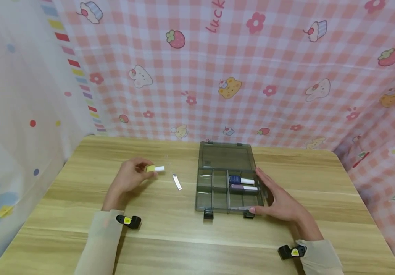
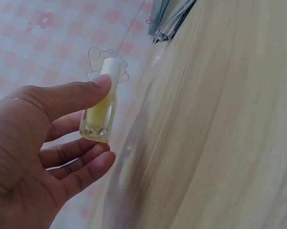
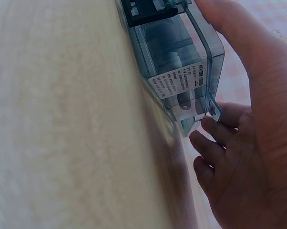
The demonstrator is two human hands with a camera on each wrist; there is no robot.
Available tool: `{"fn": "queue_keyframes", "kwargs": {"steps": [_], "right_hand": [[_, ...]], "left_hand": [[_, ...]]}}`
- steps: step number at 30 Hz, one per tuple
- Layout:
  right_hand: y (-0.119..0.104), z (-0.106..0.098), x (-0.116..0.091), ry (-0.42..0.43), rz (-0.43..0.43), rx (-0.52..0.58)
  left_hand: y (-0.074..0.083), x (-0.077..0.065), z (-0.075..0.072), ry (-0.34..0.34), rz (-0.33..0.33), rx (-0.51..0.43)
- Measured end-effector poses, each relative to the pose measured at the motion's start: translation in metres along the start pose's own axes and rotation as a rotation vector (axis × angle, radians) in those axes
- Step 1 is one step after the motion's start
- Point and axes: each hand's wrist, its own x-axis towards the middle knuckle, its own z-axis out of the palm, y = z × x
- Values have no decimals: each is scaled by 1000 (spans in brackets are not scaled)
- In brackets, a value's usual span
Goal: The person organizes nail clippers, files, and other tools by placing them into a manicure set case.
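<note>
Yellow bottle [image 1: 150, 168], one, with white cap; location: pinched between the thumb and fingers of my left hand [image 1: 130, 175], lifted off the table [image 1: 170, 236], cap pointing toward my right-hand side

Box [image 1: 204, 200], one, smoky clear, divided; location: just inside my right hand [image 1: 279, 200]. I have that hand spread along the box's side, thumb at the near corner, fingers reaching to the far one, touching and apparently steadying it; no bottle in that hand

Lid [image 1: 226, 156], folded back flat, beyond the box from my hands; latches [image 1: 208, 214] undone, on the side nearest me

Blue bottle [image 1: 235, 179] and purple bottle [image 1: 237, 187], side by side in the far compartment nearest my right hand, caps toward that hand

Pale sliver [image 1: 241, 208], in the near compartment beside my right thumb; too thin to identify

Clipper [image 1: 176, 182], silver, on the table between my hands, nearer the left, touched by neither

Faint clear piece [image 1: 166, 157], beyond my left fingertips; outline too weak to name

Label, printed, on the box wall facing my right palm; not legible to me

Progress, by my judgement: partway through a sorting into the box. Done: lid back, two bottles placed. Left: the yellow bottle, out of the box and in my grip; probably the clipper as well, perhaps the clear piece; then, I suppose, the lid to close
</note>
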Motion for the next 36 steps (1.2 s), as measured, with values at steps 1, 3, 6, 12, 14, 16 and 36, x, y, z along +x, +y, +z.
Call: {"fn": "queue_keyframes", "kwargs": {"steps": [1,3,6,12,14,16,36], "right_hand": [[0,0,0,0,0,1],[0,0,0,0,0,4],[0,0,0,1,-1,1],[0,-1,1,3,-4,-1],[0,-1,1,3,-8,1],[1,-1,1,3,-11,-1],[0,1,0,8,-13,2]], "left_hand": [[1,1,1,6,2,-4],[4,1,3,19,-1,-15],[9,3,6,31,5,-22],[18,5,12,43,19,-44],[20,5,14,45,26,-44],[22,5,16,47,32,-45],[42,4,34,51,93,-89]]}}
